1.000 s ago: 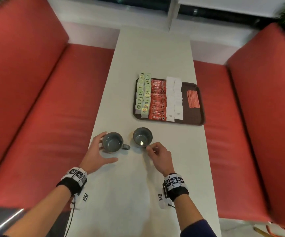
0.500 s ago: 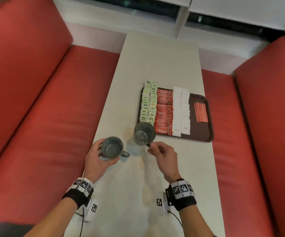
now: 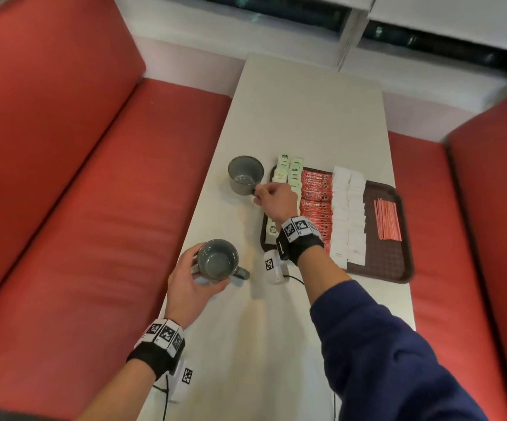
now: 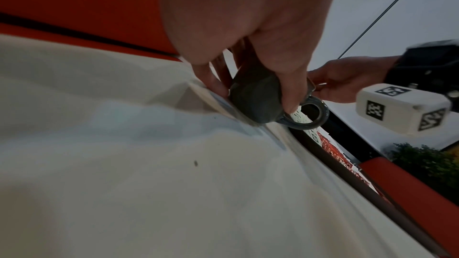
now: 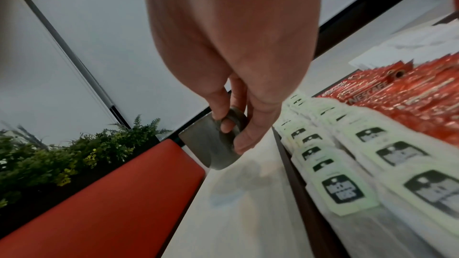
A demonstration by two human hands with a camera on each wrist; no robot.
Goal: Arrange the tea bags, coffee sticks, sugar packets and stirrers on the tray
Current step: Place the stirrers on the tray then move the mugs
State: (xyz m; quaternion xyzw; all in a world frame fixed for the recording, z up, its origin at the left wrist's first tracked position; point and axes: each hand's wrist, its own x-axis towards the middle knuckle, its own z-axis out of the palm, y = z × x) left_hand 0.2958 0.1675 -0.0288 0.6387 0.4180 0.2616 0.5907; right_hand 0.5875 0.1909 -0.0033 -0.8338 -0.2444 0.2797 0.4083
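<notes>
A dark brown tray (image 3: 392,262) lies on the white table (image 3: 307,110). It holds rows of green tea bags (image 3: 294,174) (image 5: 347,164), red coffee sticks (image 3: 316,196) (image 5: 410,95), white sugar packets (image 3: 348,214) and a bundle of red stirrers (image 3: 387,218). My right hand (image 3: 272,197) (image 5: 231,125) grips the handle of a grey mug (image 3: 244,174) (image 5: 206,144) just left of the tray's far corner. My left hand (image 3: 191,275) (image 4: 248,85) grips a second grey mug (image 3: 218,261) (image 4: 255,97) by its body, nearer to me.
Red upholstered benches (image 3: 79,192) (image 3: 474,238) flank the narrow table on both sides. A window sill and wall close off the far end. A green plant (image 5: 62,154) sits behind the bench. Bare tabletop stretches beyond the tray and in front of me.
My right hand has carried its mug forward, from near me to beside the tray's far left corner. My left hand has closed around its mug, which stays near the table's left edge.
</notes>
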